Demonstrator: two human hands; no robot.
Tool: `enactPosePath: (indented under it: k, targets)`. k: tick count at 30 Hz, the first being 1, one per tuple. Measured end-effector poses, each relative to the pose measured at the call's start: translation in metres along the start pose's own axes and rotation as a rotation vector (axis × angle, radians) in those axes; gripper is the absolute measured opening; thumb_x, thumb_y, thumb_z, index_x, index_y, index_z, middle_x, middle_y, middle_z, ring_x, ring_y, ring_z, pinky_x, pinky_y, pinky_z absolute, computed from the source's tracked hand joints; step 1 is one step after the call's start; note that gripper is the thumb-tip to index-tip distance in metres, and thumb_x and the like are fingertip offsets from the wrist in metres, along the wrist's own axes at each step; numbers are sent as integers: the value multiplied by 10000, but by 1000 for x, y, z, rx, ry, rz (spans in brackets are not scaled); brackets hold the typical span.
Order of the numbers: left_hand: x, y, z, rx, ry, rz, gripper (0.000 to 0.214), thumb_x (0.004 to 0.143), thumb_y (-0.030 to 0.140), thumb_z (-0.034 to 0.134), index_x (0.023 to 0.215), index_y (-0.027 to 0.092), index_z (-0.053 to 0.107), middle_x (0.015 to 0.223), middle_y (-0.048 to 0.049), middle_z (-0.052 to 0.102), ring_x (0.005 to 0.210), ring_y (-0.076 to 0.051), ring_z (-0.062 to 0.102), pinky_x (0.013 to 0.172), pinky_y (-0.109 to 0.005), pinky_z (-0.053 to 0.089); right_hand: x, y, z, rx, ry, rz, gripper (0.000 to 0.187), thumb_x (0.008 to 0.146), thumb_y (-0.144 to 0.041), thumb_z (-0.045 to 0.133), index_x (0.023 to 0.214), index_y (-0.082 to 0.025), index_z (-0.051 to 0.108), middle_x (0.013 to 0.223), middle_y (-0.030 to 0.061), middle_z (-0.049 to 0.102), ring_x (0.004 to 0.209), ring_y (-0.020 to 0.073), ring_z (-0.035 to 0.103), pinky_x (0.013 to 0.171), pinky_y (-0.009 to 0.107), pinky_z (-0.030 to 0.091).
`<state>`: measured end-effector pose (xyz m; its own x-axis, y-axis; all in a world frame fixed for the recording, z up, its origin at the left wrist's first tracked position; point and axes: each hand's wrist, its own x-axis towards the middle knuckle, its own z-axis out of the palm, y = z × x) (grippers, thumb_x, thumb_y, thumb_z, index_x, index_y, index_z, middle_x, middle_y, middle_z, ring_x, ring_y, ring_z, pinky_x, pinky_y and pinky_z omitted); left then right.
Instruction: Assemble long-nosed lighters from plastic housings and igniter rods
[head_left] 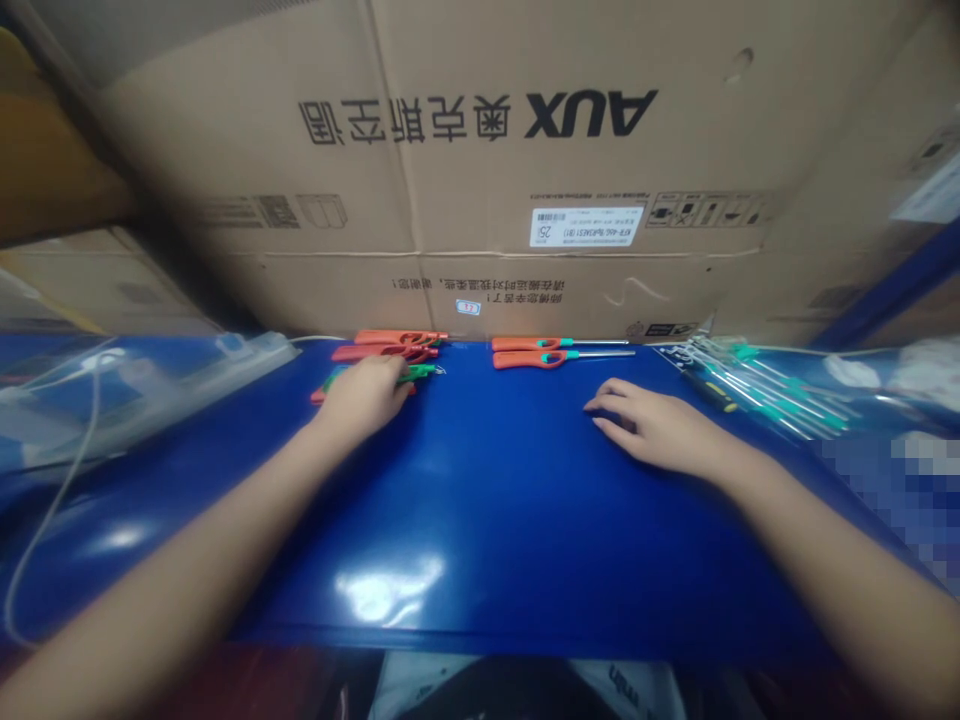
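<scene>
Head view. Landmark: the lighter pair (559, 351), two orange bodies with teal triggers, lying parallel at the far edge of the bench (480, 500).

- Left of the pair: my left hand (367, 395) lies palm down over a green lighter (418, 372), fingers curled onto it. I cannot tell whether they grip it.
- An orange tip (318, 397) pokes out from under that hand, on the side away from the pair.
- Just beyond the hand: two more orange lighters (394, 345), side by side.
- Count for that heap: one green, three orange in sight.
- Near side and slightly right of the pair: my right hand (649, 425) rests flat on the bench, fingers loosely apart, holding nothing.
- Farther right of the pair: a rod bundle (757, 385) with green fittings, too tangled to count.
- Directly behind the pair: a cardboard box (525, 150) walls off the far edge.
- Far left of the pair: a plastic bag (150, 385).
- Near side of the pair: broad open blue surface between my forearms.
</scene>
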<state>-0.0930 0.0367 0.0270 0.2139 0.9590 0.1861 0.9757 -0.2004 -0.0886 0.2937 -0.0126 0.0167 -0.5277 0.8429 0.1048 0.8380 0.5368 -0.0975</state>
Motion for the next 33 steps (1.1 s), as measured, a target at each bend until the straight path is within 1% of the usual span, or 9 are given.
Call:
enactPosePath:
  k: [5,10,13,16,19,22,25,29,33]
  targets:
    - [1,-6,-1,-9,-6,0,201,876,321,531,877,181,675,870,-120,730,777,-290,699,631,-316,506,-1,1,0,15,-3,-3,325,994,-330,437,1205,-232,664,1193,89,647,860,210,684,726,363,545]
    - [-3,0,-6,-54,78,69,222,942,316,499,971,174,667,1012,-130,725,966,-307,672,755,-352,512,-1,-3,-1,-1,39,-19,322,1001,-320,432,1206,-229,664,1211,88,640,868,212,685,738,362,549]
    - [-17,23,-7,-165,153,278,217,982,339,519,991,174,659,1000,-95,716,944,-253,650,825,-342,495,0,-15,-3,39,148,-51,352,1012,-333,430,1300,-248,614,1288,98,605,912,213,682,744,354,555]
    - [-37,56,-3,-298,160,556,236,1016,341,503,981,177,669,928,-74,709,850,-216,620,747,-321,471,-1,-34,-2,146,215,-141,400,1003,-342,485,1391,-266,541,1365,113,546,1089,231,645,861,365,557]
    - [-55,84,5,-403,113,722,224,1026,341,506,1011,202,681,912,-53,711,847,-200,609,770,-327,461,-1,-52,2,239,131,-298,376,984,-342,549,1355,-285,571,1343,103,550,1190,228,593,966,367,525]
    - [-62,96,11,-567,74,824,199,1023,321,520,1064,198,671,990,-61,713,907,-195,615,822,-323,479,1,-61,8,270,-4,-385,250,972,-334,580,1198,-256,654,1265,91,595,1125,223,614,936,364,529]
    - [-59,92,13,-694,60,786,217,1002,321,565,1176,216,642,1114,-75,696,1030,-205,618,921,-343,486,3,-58,11,287,-57,-377,143,969,-293,586,1058,-224,674,1180,77,634,1049,212,629,906,361,523]
    - [-45,79,18,-702,120,593,427,915,396,684,1301,238,591,1260,-111,643,1183,-275,566,1024,-453,459,3,-41,8,296,-37,-326,140,954,-329,617,989,-205,673,1127,87,656,1016,218,624,878,365,516]
    - [-32,70,32,-861,54,478,455,838,390,771,1239,231,626,1171,-74,698,1083,-243,639,993,-423,506,3,-26,5,378,-17,-286,182,968,-368,602,975,-212,697,1124,82,680,1045,213,626,920,364,503]
